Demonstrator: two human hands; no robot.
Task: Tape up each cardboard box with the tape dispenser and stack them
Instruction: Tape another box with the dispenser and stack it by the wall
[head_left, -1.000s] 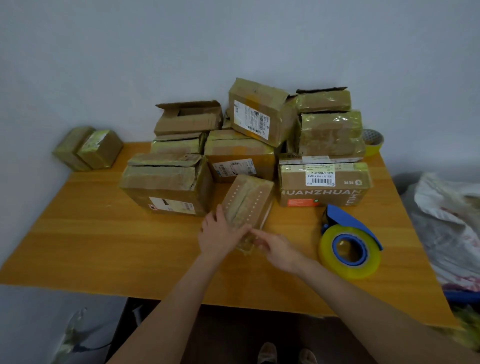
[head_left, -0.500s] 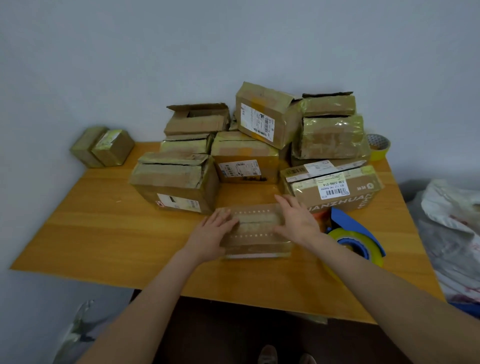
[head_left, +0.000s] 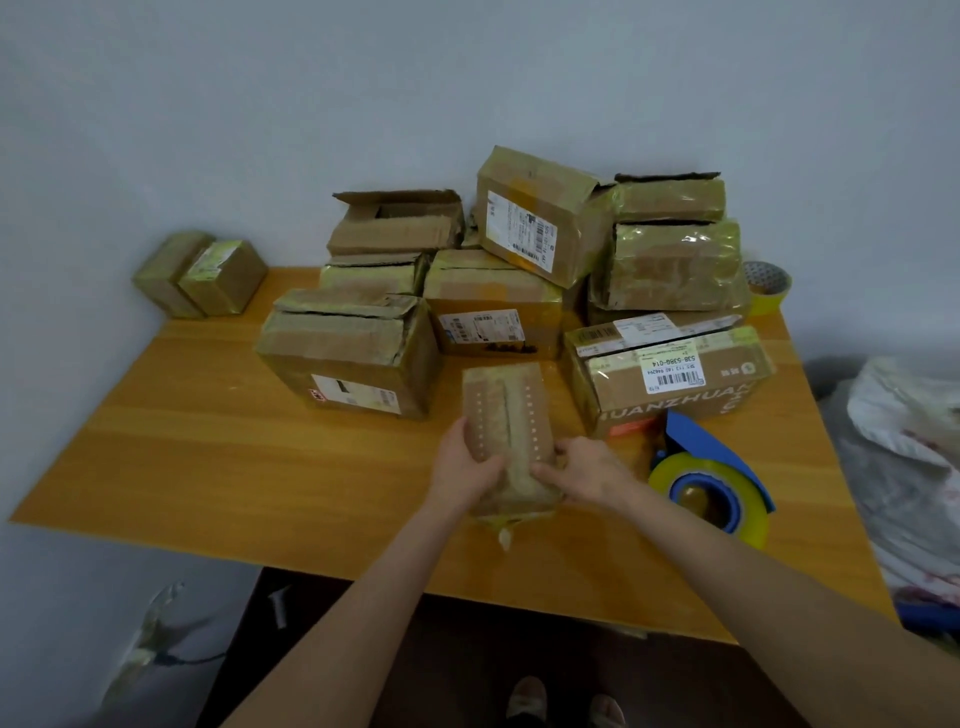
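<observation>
Turned since half a second ago, the box (head_left: 506, 415) now points its long side away from the person, where before it lay crosswise. It sits at the front middle of the worktop (head_left: 208, 467), between the labelled box (head_left: 348, 358) on the left and the printed box (head_left: 675, 374) on the right; whether it rests flat I cannot tell. The left grip (head_left: 467, 467) curls round its near left edge, thumb on the top face. The right grip (head_left: 587, 470) pinches the near right edge, thumb tip on top. Two rows of small holes run along the top face, with a taped seam between them. A scrap of tape hangs off the near end. The dispenser (head_left: 711, 483) lies just right of the right grip, not touching it. More boxes are heaped against the wall behind, some with flaps open. A spare roll (head_left: 769, 286) sits at the back right corner, two small boxes (head_left: 202, 275) at the back left. A bag (head_left: 909, 415) lies off to the right.
</observation>
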